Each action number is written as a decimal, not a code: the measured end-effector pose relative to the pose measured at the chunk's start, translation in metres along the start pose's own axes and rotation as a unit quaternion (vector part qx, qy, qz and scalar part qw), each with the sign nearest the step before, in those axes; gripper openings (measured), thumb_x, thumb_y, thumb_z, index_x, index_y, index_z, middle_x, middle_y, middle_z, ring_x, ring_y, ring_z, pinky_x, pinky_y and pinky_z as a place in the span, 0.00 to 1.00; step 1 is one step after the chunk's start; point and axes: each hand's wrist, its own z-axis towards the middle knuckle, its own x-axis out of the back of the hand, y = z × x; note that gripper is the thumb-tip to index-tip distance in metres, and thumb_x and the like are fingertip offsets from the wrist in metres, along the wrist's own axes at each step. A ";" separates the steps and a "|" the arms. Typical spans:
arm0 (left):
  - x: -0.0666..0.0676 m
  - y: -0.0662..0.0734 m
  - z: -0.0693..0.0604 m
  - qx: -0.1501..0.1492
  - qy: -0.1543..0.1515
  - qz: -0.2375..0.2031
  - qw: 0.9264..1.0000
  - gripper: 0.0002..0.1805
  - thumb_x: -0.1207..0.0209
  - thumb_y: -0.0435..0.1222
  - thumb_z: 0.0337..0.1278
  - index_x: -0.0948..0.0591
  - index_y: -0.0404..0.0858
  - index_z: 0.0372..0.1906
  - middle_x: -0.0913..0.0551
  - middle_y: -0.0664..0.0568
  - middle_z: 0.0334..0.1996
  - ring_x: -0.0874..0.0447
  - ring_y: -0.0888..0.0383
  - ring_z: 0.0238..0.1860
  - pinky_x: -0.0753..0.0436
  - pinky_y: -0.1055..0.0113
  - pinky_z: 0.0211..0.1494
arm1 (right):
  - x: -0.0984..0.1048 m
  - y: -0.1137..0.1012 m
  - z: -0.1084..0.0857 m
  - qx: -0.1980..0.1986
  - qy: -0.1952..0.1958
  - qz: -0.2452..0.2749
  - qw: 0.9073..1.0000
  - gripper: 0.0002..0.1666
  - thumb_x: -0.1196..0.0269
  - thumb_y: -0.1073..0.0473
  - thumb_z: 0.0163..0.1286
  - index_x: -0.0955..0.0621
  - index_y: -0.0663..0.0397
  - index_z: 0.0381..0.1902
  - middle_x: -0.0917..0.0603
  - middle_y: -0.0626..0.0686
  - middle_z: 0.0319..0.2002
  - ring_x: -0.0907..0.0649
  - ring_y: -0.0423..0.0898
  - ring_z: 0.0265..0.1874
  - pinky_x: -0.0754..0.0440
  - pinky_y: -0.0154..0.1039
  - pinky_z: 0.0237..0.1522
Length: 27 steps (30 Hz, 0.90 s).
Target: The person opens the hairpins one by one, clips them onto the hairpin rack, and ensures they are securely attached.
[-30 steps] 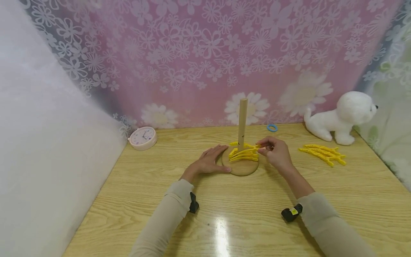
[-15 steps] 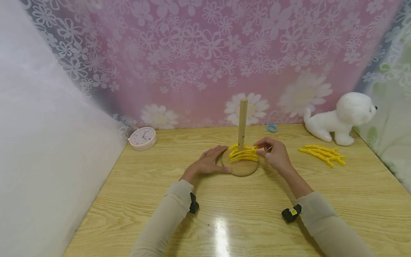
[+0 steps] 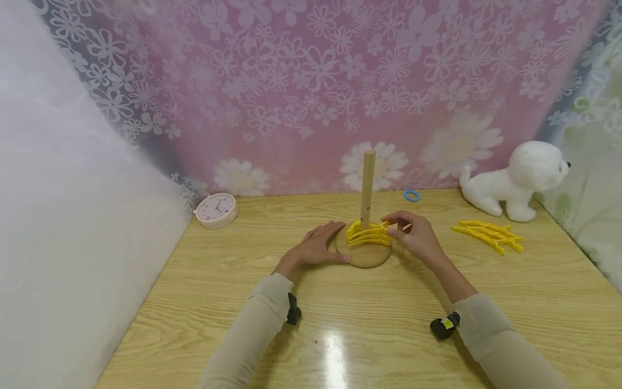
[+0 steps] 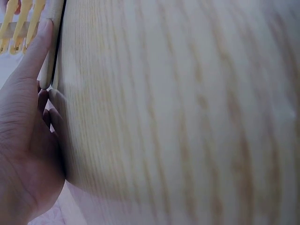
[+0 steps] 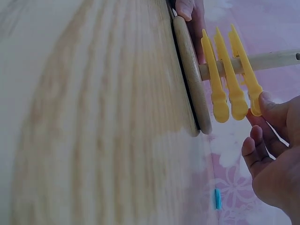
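A wooden post (image 3: 367,186) stands upright on a round wooden base (image 3: 366,260). Several curved yellow plastic pieces (image 3: 366,241) are stacked around the foot of the post. My left hand (image 3: 317,246) rests at the base's left side, its thumb on the rim and its fingers spread towards the back. My right hand (image 3: 415,233) pinches the end of the top yellow piece (image 5: 244,65) between thumb and forefinger. In the right wrist view that piece sits slightly apart from two lower yellow pieces (image 5: 220,77); its far end is hidden in the head view.
More yellow pieces (image 3: 488,235) lie in a loose pile to the right on the wooden table (image 3: 272,346). Farther back are a pink clock (image 3: 216,210) at left, a blue ring (image 3: 411,195) behind the post and a white plush dog (image 3: 520,181) at right.
My right hand has shifted slightly left and lowered the yellow piece it pinches closer to the stack around the post. My left hand has stayed at the base.
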 end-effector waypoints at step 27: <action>0.001 0.002 -0.001 0.001 0.006 0.014 1.000 0.57 0.36 0.68 0.58 0.52 0.60 0.85 0.58 0.55 0.86 0.65 0.52 0.85 0.60 0.46 0.84 | 0.056 0.033 -0.025 -0.024 -0.011 0.043 0.999 0.26 0.33 0.52 0.76 0.19 0.51 0.68 0.13 0.49 0.56 0.19 0.43 0.44 0.20 0.30 0.43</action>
